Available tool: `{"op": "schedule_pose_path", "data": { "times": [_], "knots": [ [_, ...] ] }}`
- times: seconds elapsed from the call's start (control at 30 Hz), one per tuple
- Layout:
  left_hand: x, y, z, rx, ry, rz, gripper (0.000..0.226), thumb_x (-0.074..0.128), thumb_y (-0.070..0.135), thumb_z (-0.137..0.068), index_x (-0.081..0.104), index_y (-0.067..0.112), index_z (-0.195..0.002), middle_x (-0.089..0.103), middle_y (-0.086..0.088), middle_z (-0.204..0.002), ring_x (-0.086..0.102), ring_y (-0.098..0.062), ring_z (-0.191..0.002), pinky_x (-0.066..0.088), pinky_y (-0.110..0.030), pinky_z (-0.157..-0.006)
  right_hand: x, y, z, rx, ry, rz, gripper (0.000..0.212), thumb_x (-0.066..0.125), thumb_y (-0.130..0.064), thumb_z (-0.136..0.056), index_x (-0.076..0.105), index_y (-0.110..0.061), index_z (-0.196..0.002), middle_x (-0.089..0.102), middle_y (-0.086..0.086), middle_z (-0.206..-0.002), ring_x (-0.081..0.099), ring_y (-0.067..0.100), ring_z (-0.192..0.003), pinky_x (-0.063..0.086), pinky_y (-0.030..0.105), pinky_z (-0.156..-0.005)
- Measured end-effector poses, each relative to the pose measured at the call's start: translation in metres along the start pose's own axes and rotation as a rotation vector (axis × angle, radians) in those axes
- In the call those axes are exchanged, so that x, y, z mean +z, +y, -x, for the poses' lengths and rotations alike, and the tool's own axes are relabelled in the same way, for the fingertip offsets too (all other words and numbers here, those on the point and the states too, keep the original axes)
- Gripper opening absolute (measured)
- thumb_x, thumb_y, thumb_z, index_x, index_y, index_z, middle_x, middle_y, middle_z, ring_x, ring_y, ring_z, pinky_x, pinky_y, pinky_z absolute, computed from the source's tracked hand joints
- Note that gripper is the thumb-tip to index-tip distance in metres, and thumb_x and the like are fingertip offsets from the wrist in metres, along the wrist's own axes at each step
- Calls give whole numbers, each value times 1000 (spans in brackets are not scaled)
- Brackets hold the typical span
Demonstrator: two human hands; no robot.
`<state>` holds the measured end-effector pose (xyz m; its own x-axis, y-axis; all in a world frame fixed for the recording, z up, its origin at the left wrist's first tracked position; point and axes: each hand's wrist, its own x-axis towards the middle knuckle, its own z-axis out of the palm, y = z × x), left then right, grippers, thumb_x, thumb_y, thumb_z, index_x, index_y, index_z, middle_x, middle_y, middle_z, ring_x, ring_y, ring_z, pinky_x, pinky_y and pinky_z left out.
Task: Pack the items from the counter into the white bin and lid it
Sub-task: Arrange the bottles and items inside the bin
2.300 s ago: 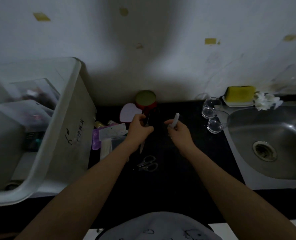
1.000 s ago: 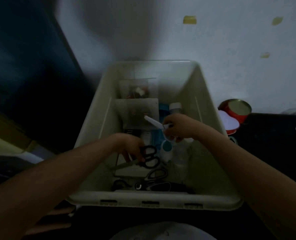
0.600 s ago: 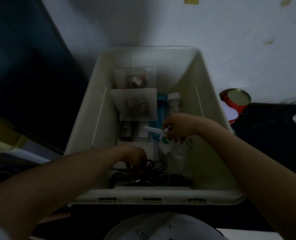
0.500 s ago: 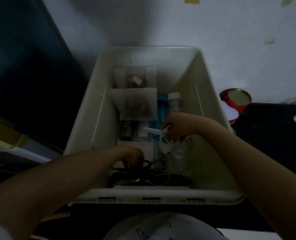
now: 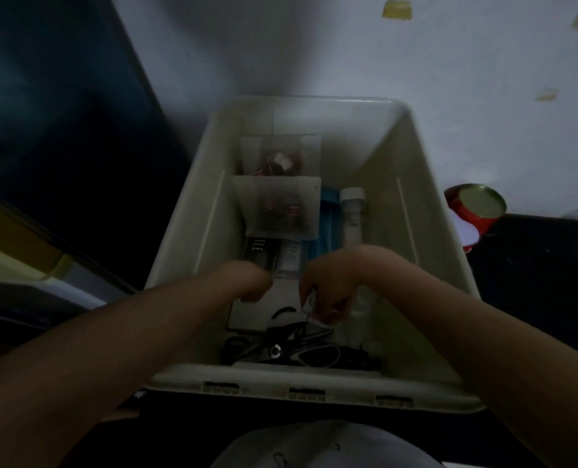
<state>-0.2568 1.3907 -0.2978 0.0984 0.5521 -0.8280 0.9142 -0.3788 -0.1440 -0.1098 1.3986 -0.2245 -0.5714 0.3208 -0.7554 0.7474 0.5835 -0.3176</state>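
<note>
The white bin [image 5: 301, 383] stands open in front of me with both my hands inside it. My right hand [image 5: 331, 292] reaches low near the bin's middle and pinches a slim white pen [image 5: 309, 304], of which only the end shows under the fingers. My left hand [image 5: 247, 282] hangs beside it, blurred, fingers loosely curled down with nothing visible in them. Black-handled scissors [image 5: 281, 346] lie in a tangle on the bin floor just below both hands. No lid is in view.
Deeper in the bin are clear plastic boxes [image 5: 277, 207], a white-capped bottle [image 5: 352, 211] and dark flat packs [image 5: 260, 251]. A red tin with a gold lid [image 5: 476, 206] sits on the black counter [image 5: 534, 265] to the right. The left side is dark.
My left hand has let go of the scissors and lifted off them. My right hand has dropped lower and nearer with the white pen. The view tilted slightly.
</note>
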Motion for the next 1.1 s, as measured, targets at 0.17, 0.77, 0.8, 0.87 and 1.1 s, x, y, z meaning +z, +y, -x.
{"op": "schedule_pose_path", "data": {
  "times": [0.17, 0.77, 0.8, 0.87, 1.1],
  "knots": [
    [-20, -16, 11, -23, 83, 81, 45, 46, 1, -91, 42, 2, -136, 49, -16, -136, 58, -30, -110, 48, -31, -77, 43, -18, -46, -48, -29, 117, 40, 48, -23, -96, 49, -4, -131, 51, 16, -132, 51, 31, -116, 41, 33, -92],
    [-39, -3, 11, 56, 100, 38, 43, 41, 3, -94, 39, 5, -137, 50, -13, -123, 51, -23, -97, 44, -30, -80, 76, -4, -72, -5, 198, -104, 40, 47, -20, -97, 45, -6, -134, 49, 13, -137, 50, 26, -121, 36, 24, -96],
    [-39, -3, 11, 61, 106, 45, 45, 41, 3, -94, 37, 6, -139, 47, -13, -131, 52, -25, -104, 45, -32, -83, 75, -2, -71, 3, 228, -138, 39, 47, -18, -97, 46, -5, -133, 50, 13, -137, 49, 25, -121, 34, 22, -95],
    [-40, -4, 13, 76, 123, 52, 44, 40, 3, -94, 38, 6, -138, 45, -12, -137, 52, -24, -107, 45, -34, -89, 74, 1, -70, 25, 238, -133, 38, 47, -17, -96, 47, -5, -133, 51, 16, -134, 50, 27, -121, 37, 26, -95],
    [-41, -3, 17, 87, 134, 53, 42, 40, 6, -95, 42, 4, -137, 46, -13, -138, 52, -23, -112, 45, -33, -93, 78, -1, -75, 34, 23, -9, 41, 43, -25, -98, 44, -4, -134, 48, 16, -136, 49, 28, -122, 39, 32, -100]
  ]
}}
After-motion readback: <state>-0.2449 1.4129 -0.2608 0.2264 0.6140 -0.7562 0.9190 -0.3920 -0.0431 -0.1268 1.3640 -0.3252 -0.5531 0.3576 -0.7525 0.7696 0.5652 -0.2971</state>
